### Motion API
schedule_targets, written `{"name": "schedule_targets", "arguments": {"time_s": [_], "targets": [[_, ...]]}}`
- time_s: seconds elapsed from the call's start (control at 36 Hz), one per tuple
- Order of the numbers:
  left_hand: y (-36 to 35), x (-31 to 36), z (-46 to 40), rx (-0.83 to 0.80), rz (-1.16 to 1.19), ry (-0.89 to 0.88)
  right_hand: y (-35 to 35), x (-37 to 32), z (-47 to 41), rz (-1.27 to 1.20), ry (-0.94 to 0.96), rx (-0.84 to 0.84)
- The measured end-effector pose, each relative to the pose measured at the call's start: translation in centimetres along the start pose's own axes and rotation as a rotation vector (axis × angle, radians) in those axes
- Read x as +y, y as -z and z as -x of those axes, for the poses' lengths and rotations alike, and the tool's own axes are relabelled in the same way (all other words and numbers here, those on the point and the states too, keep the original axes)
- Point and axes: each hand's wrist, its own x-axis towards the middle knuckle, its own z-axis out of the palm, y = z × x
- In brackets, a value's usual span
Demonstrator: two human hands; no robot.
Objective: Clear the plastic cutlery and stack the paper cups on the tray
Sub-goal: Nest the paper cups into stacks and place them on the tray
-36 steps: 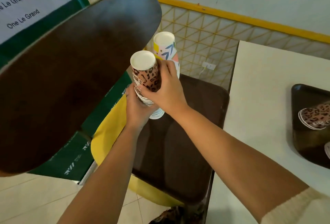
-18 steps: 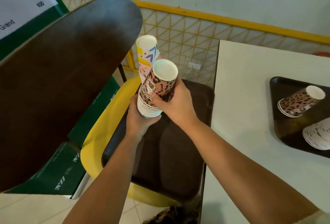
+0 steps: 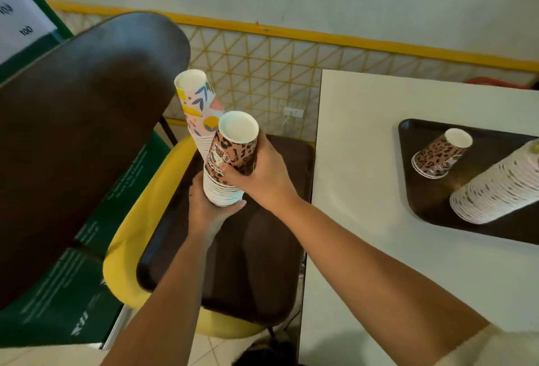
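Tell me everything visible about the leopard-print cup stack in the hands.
The leopard-print cup stack is nested paper cups, bases up, with white rolled rims banded at the bottom. The top cup shows brown spotted print and a logo. It tilts slightly, held above the dark tray on the chair. The right hand grips its side; the left hand supports underneath.

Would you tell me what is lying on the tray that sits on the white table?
On the tray lie a short leopard-print cup stack and a long white-rimmed cup stack, both on their sides. Its right part runs out of frame.
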Motion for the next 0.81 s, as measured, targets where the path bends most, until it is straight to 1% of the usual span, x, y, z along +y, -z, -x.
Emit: {"name": "schedule_targets", "arguments": {"time_s": [0.08,0.17,0.31,0.5,0.64,0.81], "targets": [[-0.3,-0.5,0.1,0.000,0.025,0.045,0.3,0.1,0.3,-0.009,0.003,0.011],[-0.6,1.4,0.9,-0.004,0.026,0.070,1.1,0.1,0.6,-0.014,0.003,0.033],[-2.3,3.9,2.1,-0.048,0.073,0.045,3.8,-0.7,1.1,0.006,0.020,0.058],[-7.3,8.4,3.4,-0.197,0.123,0.029,10.2,-2.0,2.3,0.026,0.033,0.107],[-12.0,10.9,4.3,-0.319,0.154,-0.004,15.9,-1.4,3.1,0.121,0.034,0.148],[-18.0,13.1,5.8,-0.449,0.245,0.030,22.0,0.2,4.1,0.155,-0.012,0.166]]}}
